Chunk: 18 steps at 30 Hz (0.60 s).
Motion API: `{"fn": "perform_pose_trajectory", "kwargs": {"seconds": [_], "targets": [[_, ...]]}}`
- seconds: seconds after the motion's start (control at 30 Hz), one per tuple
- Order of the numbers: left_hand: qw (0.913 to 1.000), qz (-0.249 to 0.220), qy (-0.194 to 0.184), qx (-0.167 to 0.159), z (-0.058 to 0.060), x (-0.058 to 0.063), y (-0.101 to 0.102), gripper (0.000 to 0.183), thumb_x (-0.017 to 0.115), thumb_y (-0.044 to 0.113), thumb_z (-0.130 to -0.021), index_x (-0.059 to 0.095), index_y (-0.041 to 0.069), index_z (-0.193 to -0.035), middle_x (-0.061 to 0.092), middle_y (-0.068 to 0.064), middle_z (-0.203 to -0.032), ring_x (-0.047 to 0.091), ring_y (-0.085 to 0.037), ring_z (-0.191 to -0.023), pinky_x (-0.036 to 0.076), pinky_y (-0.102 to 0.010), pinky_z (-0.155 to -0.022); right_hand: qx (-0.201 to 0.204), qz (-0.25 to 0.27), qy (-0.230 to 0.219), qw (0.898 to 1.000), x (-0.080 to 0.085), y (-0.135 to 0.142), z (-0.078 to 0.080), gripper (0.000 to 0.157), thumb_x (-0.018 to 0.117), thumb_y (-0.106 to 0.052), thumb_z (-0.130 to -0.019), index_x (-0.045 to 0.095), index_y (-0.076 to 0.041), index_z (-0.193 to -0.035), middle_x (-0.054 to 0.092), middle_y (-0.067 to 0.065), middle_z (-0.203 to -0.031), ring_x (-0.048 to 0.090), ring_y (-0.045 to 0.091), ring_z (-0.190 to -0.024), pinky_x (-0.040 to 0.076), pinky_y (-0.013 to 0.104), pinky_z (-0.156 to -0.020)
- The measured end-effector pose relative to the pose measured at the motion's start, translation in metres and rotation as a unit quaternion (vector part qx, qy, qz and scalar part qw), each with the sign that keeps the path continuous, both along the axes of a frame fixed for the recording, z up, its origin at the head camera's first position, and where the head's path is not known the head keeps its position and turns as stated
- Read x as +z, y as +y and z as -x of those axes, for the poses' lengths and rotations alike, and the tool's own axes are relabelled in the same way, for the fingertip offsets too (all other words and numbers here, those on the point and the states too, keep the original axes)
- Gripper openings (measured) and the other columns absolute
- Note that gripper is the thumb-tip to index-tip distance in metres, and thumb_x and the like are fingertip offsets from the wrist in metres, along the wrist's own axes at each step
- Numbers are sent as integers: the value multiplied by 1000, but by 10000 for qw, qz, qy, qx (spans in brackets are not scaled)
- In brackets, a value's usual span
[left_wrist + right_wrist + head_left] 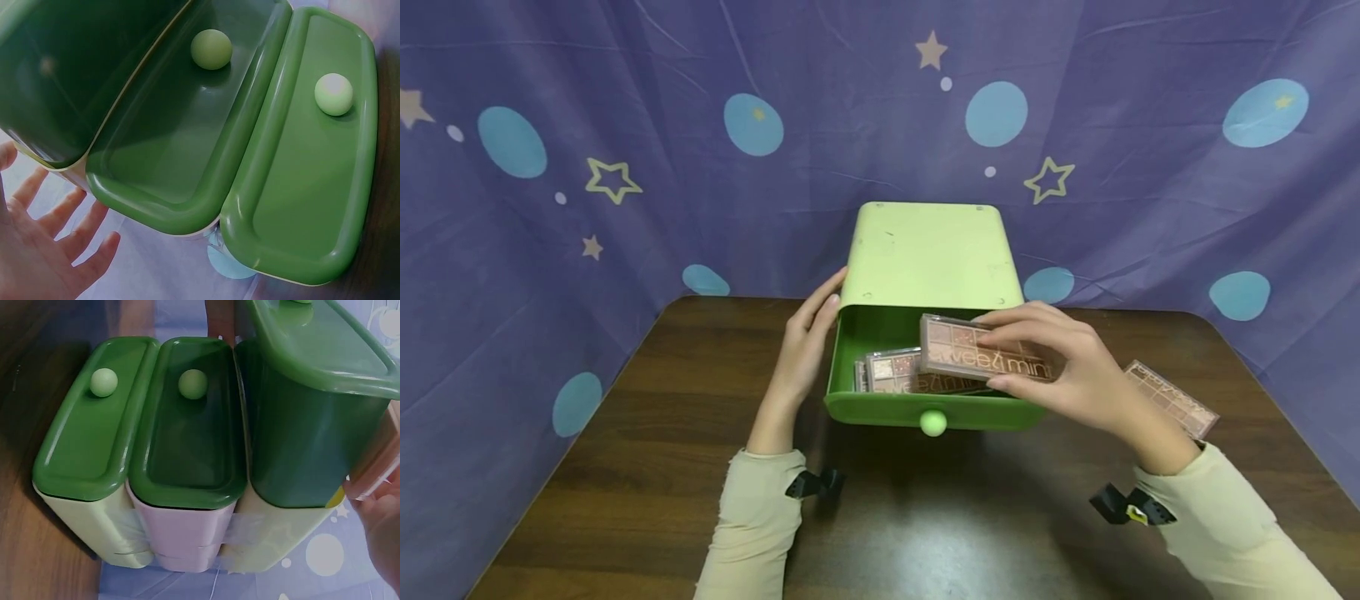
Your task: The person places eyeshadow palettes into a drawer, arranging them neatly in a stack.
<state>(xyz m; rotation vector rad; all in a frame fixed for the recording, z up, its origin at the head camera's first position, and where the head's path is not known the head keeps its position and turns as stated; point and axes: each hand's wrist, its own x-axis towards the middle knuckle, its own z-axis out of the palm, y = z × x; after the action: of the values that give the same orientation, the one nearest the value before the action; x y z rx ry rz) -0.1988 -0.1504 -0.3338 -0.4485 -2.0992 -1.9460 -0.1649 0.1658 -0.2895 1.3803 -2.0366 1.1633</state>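
A green drawer (pixel 880 410) with a round knob is pulled out from the top of a pale green cabinet (pixel 932 254). Inside it lie eyeshadow palettes (pixel 891 371), partly covered. Just above the drawer's right side, my right hand (pixel 1067 358) pinches another eyeshadow palette (pixel 951 350) between thumb and fingers, tilted with its lid toward me. In the right wrist view only an edge of this palette (pixel 378 453) shows. My left hand (pixel 801 354) rests against the cabinet's left side; the left wrist view shows its fingers (pixel 94 222) spread and nearly straight.
One more eyeshadow palette (pixel 1172 400) lies on the brown wooden table (pixel 647 467), right of the cabinet and partly behind my right wrist. Two closed drawers, the middle one (pixel 187 437) and the bottom one (pixel 94 444), sit below the pulled-out drawer. A patterned purple curtain (pixel 865 108) hangs behind.
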Motion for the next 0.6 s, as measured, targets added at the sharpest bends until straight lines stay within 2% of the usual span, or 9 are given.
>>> {"fn": "perform_pose_trajectory", "kwargs": {"seconds": [0.07,0.17,0.27,0.33,0.5,0.6], "targets": [[10000,-2,-6,3,0,0,0,43,45,28,-106,49,18,-148,48,6,-148,49,-14,-128,42,-38,-104,30,-180,-107,9998,2,-1,1,37,81,-23,-84,72,-5,-115,66,12,-121,58,19,-107,46,22,-84],[10000,17,-13,13,0,0,0,43,45,29,-106,49,18,-148,48,7,-148,48,-14,-129,41,-38,-104,-50,-529,-317,9981,6,-3,2,42,85,-11,-78,72,-10,-118,66,6,-124,58,13,-99,44,21,-73],[10000,28,-20,43,-1,1,0,44,45,29,-106,49,18,-148,48,7,-148,48,-14,-129,41,-39,-104,-159,-877,-558,9945,11,-5,3,46,85,-10,-77,72,-16,-120,65,-1,-125,55,8,-91,42,22,-67],[10000,29,-17,51,-1,1,-1,44,45,30,-106,49,18,-148,48,7,-148,48,-14,-130,41,-39,-105,-189,-1100,-716,9912,13,-6,3,45,85,-13,-79,71,-20,-121,64,-5,-126,54,6,-90,44,21,-66],[10000,63,-7,41,-1,1,-1,44,44,30,-106,49,19,-148,47,7,-149,46,-14,-132,39,-40,-107,-156,-1495,-1144,9820,18,-10,2,41,83,-20,-83,71,-24,-122,63,-10,-126,58,8,-110,52,26,-81],[10000,67,-14,37,-1,1,0,44,44,30,-106,49,19,-148,47,7,-149,45,-14,-133,39,-40,-108,-115,-1671,-1404,9758,21,-11,3,40,81,-22,-84,70,-24,-122,62,-12,-125,59,7,-111,53,27,-84]]}}
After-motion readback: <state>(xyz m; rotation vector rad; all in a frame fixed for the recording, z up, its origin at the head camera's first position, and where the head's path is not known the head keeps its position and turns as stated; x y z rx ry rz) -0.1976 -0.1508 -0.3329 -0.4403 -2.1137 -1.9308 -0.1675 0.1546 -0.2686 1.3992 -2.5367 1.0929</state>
